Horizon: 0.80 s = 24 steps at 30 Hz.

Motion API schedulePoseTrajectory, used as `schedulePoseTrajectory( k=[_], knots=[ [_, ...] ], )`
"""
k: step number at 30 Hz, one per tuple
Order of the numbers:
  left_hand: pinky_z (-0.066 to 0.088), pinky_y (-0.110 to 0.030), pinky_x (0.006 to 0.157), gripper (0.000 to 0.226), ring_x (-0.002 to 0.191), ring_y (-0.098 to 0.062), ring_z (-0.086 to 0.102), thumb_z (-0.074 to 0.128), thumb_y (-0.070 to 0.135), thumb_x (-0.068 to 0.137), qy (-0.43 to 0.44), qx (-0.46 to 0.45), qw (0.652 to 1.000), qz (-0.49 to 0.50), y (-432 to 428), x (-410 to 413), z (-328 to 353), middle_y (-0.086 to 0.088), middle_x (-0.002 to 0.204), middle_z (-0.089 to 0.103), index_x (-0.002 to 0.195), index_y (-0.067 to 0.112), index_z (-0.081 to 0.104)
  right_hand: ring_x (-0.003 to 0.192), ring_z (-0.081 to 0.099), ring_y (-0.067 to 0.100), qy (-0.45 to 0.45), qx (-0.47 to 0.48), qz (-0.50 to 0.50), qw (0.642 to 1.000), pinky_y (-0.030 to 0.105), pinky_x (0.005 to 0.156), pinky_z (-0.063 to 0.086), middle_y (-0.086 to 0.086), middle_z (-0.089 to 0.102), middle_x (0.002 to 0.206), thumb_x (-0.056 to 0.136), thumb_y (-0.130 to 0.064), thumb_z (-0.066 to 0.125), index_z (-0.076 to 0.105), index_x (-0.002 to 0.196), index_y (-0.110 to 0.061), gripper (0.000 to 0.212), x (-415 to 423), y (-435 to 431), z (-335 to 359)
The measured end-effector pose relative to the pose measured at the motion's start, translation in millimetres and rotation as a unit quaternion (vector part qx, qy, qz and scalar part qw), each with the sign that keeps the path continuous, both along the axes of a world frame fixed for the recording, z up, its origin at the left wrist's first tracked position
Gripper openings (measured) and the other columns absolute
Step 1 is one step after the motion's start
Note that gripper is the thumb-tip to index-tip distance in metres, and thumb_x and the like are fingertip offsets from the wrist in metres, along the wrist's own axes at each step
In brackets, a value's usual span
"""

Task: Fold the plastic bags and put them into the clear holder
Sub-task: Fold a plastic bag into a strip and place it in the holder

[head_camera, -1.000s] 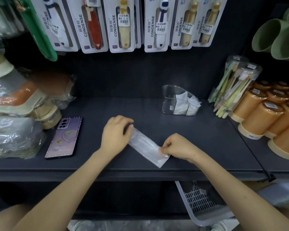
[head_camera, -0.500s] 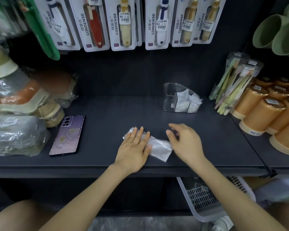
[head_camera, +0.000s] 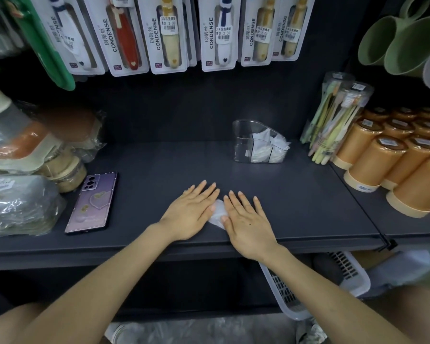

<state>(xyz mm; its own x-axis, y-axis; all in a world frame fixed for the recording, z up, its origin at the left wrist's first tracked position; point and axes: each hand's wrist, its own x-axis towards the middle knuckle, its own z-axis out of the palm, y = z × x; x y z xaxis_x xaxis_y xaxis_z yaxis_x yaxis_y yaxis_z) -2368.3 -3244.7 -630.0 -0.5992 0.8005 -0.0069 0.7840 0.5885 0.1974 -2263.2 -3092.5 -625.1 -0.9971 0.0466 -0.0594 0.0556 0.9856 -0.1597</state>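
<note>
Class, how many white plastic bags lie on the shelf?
3: two folded bags in the clear plastic holder; one bag under left hand and right hand. More may hide.

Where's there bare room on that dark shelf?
Bare shelf shows between the phone and the left hand, and from the right hand to the clear holder and orange cups. Wrapped goods crowd the left end.

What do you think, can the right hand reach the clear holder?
Probably yes. The right hand lies flat on the folded bag, and only bare shelf lies between it and the clear holder farther back; nothing stands in the way.
</note>
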Motion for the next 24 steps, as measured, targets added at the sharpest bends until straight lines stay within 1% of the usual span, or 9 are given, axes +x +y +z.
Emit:
schedulePoseTrajectory(
  k=[3, 7, 11, 13, 15, 17, 19, 21, 24],
  knots=[
    [-0.021, -0.012, 0.107, 0.085, 0.14, 0.0, -0.018, -0.026, 0.072, 0.073, -0.021, -0.013, 1.0, -0.015, -6, -10, 0, 0.013, 0.155, -0.009, 0.144, 0.028, -0.007, 0.147, -0.012, 0.014, -0.008, 0.001, 0.003, 1.0, 0.037, 0.113, -0.019, -0.002, -0.005, 0.162, 0.077, -0.062, -0.027, -0.002, 0.153, -0.015, 0.093, -1, 1, 0],
    [-0.018, -0.02, 0.113, 0.052, 0.141, -0.001, -0.018, 0.005, 0.045, 0.101, -0.022, -0.04, 0.999, -0.001, -8, -8, 4, 0.01, 0.159, -0.009, 0.148, 0.026, -0.009, 0.146, -0.015, 0.01, -0.012, -0.006, -0.004, 1.0, 0.04, 0.114, -0.02, -0.006, -0.008, 0.161, 0.071, -0.06, -0.025, -0.005, 0.153, -0.02, 0.093, 8, 14, 1],
    [-0.016, -0.024, 0.116, 0.051, 0.145, -0.006, -0.016, 0.009, 0.037, 0.105, -0.006, -0.042, 0.999, -0.002, -9, -6, 4, 0.008, 0.16, -0.009, 0.152, 0.024, -0.006, 0.145, -0.017, 0.009, -0.025, -0.005, -0.018, 0.999, 0.042, 0.116, -0.019, -0.008, -0.01, 0.16, 0.058, -0.07, -0.042, -0.008, 0.152, -0.023, 0.111, 25, 34, 0],
    [-0.015, -0.026, 0.117, 0.051, 0.146, -0.007, -0.016, 0.008, 0.037, 0.105, -0.003, -0.045, 0.999, 0.011, -8, -4, 3, 0.007, 0.161, -0.009, 0.152, 0.023, -0.006, 0.147, -0.009, 0.01, -0.005, -0.019, -0.06, 0.998, 0.04, 0.117, -0.014, -0.004, -0.002, 0.161, 0.06, -0.073, -0.039, 0.002, 0.154, -0.02, 0.115, 34, 39, 0],
    [-0.014, -0.029, 0.118, 0.052, 0.146, -0.009, -0.016, 0.008, 0.036, 0.105, -0.003, -0.052, 0.998, 0.041, -5, 1, 3, 0.006, 0.161, -0.01, 0.153, 0.022, -0.005, 0.146, 0.018, 0.018, 0.084, -0.073, -0.153, 0.982, 0.039, 0.119, 0.005, 0.006, 0.027, 0.157, 0.077, -0.071, -0.014, 0.037, 0.146, -0.013, 0.104, 39, 36, -1],
    [-0.012, -0.032, 0.119, 0.052, 0.147, -0.011, -0.015, 0.009, 0.035, 0.105, -0.004, -0.055, 0.994, 0.09, 0, 10, 2, 0.004, 0.161, -0.01, 0.153, 0.022, -0.005, 0.119, 0.054, 0.028, 0.208, -0.073, -0.224, 0.949, 0.042, 0.1, 0.036, 0.009, 0.062, 0.126, 0.086, -0.061, 0.018, 0.072, 0.107, -0.012, 0.076, 36, 28, -4],
    [-0.012, -0.034, 0.119, 0.052, 0.147, -0.014, -0.014, 0.009, 0.034, 0.105, -0.007, -0.052, 0.989, 0.139, 5, 21, 1, 0.002, 0.161, -0.009, 0.153, 0.021, -0.004, 0.09, 0.06, 0.03, 0.26, -0.054, -0.258, 0.929, 0.039, 0.08, 0.042, 0.005, 0.067, 0.095, 0.085, -0.055, 0.042, 0.075, 0.079, -0.016, 0.051, 26, 19, -3],
    [-0.012, -0.034, 0.118, 0.052, 0.148, -0.016, -0.013, 0.008, 0.034, 0.105, -0.007, -0.05, 0.985, 0.167, 8, 28, 0, 0.0, 0.162, -0.009, 0.153, 0.019, -0.004, 0.091, 0.056, 0.028, 0.193, -0.071, -0.282, 0.937, 0.036, 0.082, 0.04, 0.003, 0.063, 0.095, 0.084, -0.048, 0.056, 0.075, 0.081, -0.021, 0.034, 16, 11, 3],
    [-0.012, -0.034, 0.118, 0.053, 0.148, -0.016, -0.013, 0.009, 0.034, 0.105, -0.017, -0.034, 0.984, 0.174, 7, 31, 2, -0.001, 0.161, -0.009, 0.153, 0.017, -0.004, 0.097, 0.054, 0.025, 0.146, -0.097, -0.322, 0.931, 0.034, 0.084, 0.038, 0.001, 0.063, 0.101, 0.085, -0.037, 0.059, 0.076, 0.086, -0.026, 0.02, 5, 7, 7]
  ],
)
